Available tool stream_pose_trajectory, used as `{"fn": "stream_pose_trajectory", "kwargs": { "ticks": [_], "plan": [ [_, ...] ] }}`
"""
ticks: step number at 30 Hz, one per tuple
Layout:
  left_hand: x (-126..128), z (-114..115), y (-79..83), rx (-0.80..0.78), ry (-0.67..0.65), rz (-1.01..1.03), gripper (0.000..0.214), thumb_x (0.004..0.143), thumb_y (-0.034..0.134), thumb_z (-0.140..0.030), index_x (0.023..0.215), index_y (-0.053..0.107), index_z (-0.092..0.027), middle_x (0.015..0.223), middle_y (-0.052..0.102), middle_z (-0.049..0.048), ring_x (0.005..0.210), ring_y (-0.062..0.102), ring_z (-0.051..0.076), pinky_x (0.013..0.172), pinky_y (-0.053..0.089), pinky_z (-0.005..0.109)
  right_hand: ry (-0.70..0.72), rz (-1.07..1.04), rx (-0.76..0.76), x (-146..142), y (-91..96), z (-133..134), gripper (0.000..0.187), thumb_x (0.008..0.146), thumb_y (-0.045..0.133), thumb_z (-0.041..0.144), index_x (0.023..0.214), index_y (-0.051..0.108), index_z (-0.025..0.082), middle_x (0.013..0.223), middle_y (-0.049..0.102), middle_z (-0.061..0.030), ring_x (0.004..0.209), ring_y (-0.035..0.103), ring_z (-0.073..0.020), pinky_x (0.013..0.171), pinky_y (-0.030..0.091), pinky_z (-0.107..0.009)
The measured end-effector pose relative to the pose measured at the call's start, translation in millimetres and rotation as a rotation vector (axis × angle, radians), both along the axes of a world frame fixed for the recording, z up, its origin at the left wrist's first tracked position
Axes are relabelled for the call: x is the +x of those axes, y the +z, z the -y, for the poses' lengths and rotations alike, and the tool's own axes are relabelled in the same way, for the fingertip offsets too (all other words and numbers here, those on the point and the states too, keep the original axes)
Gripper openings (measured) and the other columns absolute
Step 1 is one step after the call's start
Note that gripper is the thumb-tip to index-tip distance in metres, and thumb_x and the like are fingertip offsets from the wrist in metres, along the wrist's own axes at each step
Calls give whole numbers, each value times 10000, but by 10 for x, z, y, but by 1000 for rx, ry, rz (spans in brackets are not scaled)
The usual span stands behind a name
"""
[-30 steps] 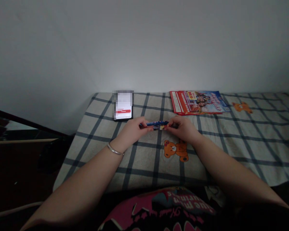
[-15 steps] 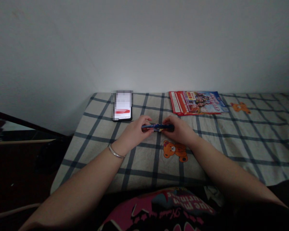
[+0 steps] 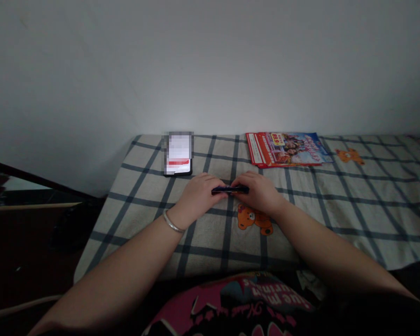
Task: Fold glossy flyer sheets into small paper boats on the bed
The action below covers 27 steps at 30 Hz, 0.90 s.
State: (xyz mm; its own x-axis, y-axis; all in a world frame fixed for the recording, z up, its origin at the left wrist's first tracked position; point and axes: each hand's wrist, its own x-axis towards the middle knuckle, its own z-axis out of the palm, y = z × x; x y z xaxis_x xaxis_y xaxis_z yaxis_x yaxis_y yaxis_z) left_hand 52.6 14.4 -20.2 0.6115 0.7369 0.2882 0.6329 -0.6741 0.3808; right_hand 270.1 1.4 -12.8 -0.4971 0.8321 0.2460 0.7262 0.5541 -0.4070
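Observation:
A thin, dark blue folded flyer (image 3: 230, 190) is held nearly edge-on above the checked cloth, so its printed faces hardly show. My left hand (image 3: 202, 193) closes on its left end, fingers over the top and thumb below. At the other end, my right hand (image 3: 256, 190) grips it the same way. The fingertips of both hands almost meet at the middle of the flyer. Just below the right hand, an orange bear print (image 3: 254, 219) decorates the cloth.
A phone (image 3: 179, 156) with a lit, partly blurred screen lies at the back left. A stack of colourful flyers (image 3: 289, 149) lies at the back right, near the white wall (image 3: 210, 70). The checked cloth (image 3: 140, 186) covers the surface, whose left edge drops to a dark floor.
Both hands have come slightly closer together and a little nearer to me. The flyer between them now looks flatter and narrower, its layers pressed together. The phone and flyer stack stay put.

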Motion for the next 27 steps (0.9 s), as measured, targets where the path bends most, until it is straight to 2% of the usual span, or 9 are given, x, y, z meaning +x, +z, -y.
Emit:
{"fn": "stream_pose_trajectory", "kwargs": {
  "ticks": [5, 12, 18, 24, 27],
  "plan": [
    [11, -6, -1, 6, 5, 6, 131, 849, 728, -282, 948, 706, -199, 885, 718, 19, 867, 604, 200, 800, 473, 344, -6, -25, -24, -15, 7, -8, 64, 818, 691, 197, 881, 684, 195, 815, 682, -36, 823, 587, -185, 742, 427, -295],
    [14, -27, 30, -6, 21, -28, 140, 884, 683, -314, 829, 712, -189, 792, 695, 26, 817, 590, 195, 743, 453, 323, 0, -61, -75, 45, 12, -38, 53, 847, 663, 231, 866, 692, 191, 805, 665, -37, 803, 581, -173, 723, 424, -282],
    [-2, -31, 63, -100, 67, -5, 174, 931, 611, -277, 813, 709, -194, 798, 705, 20, 817, 595, 193, 730, 446, 321, -17, -69, -189, 112, 34, -80, 179, 925, 555, 249, 844, 705, 196, 802, 674, -31, 781, 591, -162, 700, 413, -281],
    [4, -38, 21, -80, 162, 35, 164, 947, 585, -316, 957, 693, -194, 855, 709, 29, 788, 610, 181, 734, 457, 322, -94, -15, -193, 91, 15, -95, 150, 908, 595, 275, 845, 708, 197, 808, 683, -36, 788, 587, -180, 711, 416, -302],
    [-3, -56, 9, -32, 156, -28, 184, 960, 558, -321, 965, 700, -204, 883, 706, 35, 836, 610, 198, 777, 459, 343, -161, -25, -148, 94, -3, -105, 135, 880, 645, 308, 866, 719, 196, 808, 672, -41, 784, 582, -188, 710, 423, -310]
  ]
}}
